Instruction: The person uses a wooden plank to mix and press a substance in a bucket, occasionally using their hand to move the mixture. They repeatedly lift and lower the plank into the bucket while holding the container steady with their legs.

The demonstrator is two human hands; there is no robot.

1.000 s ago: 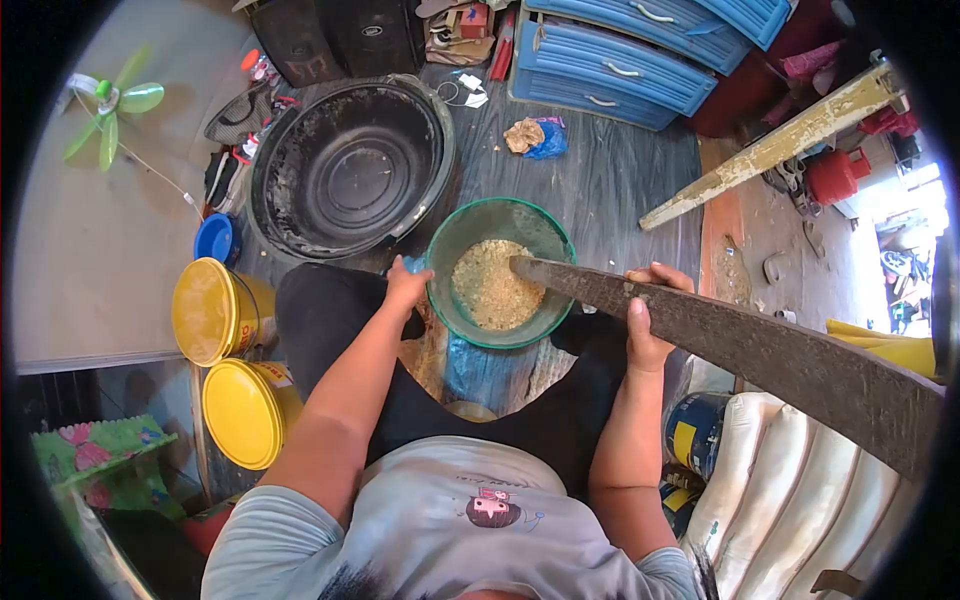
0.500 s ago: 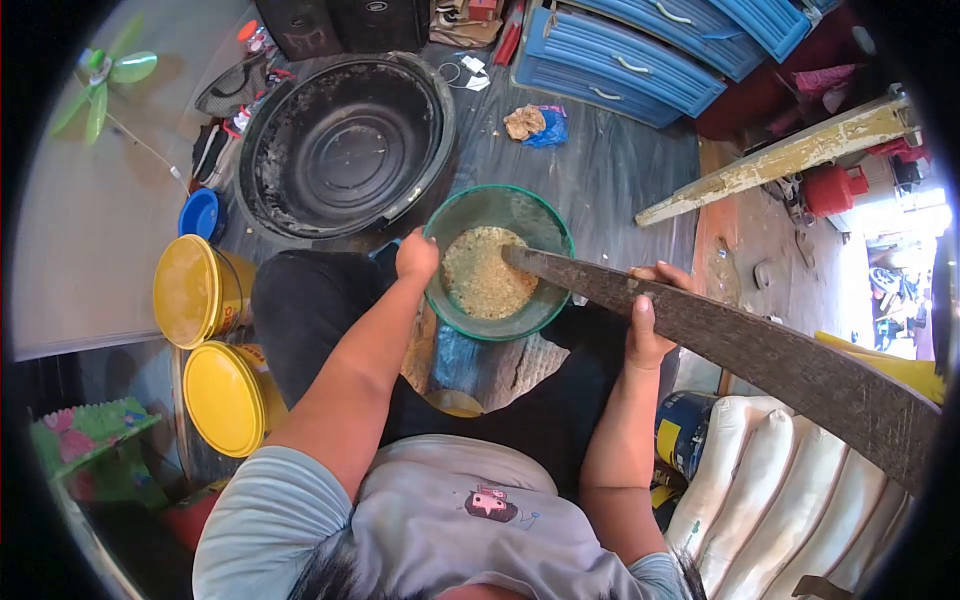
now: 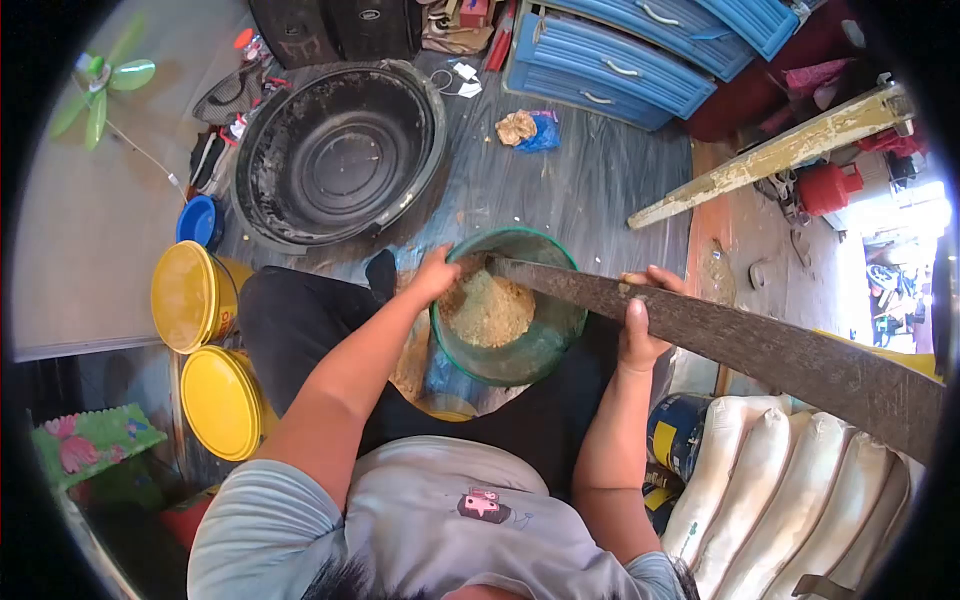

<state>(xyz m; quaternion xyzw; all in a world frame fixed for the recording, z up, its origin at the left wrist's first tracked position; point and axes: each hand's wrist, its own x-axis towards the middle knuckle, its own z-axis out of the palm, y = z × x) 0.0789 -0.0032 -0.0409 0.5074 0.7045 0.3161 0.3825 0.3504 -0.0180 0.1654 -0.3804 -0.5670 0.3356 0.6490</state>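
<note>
A green bucket [image 3: 562, 345] sits tilted between my legs, with a pale, crumbly, grain-like mixture [image 3: 490, 312] heaped toward its left side. My left hand [image 3: 436, 275] is closed over the bucket's left rim. In my right hand [image 3: 645, 320] is a long, dark wooden plank [image 3: 745, 335], gripped with the thumb on the near side and the fingers behind. The plank's narrow tip reaches inside the bucket, close to the far left wall and the mixture. Its wide end extends to the right edge of the view.
A large black basin [image 3: 345, 165] stands on the floor ahead left. Two yellow-lidded pails [image 3: 215, 402] and a blue bowl [image 3: 199, 221] are at my left. Ahead are a crumpled blue bag [image 3: 540, 132] and blue drawers [image 3: 610, 70]. White cushions [image 3: 765, 490] lie at my right.
The bucket has tipped and come slightly nearer my body, and the mixture has shifted to its left side. The plank's tip has moved left inside it.
</note>
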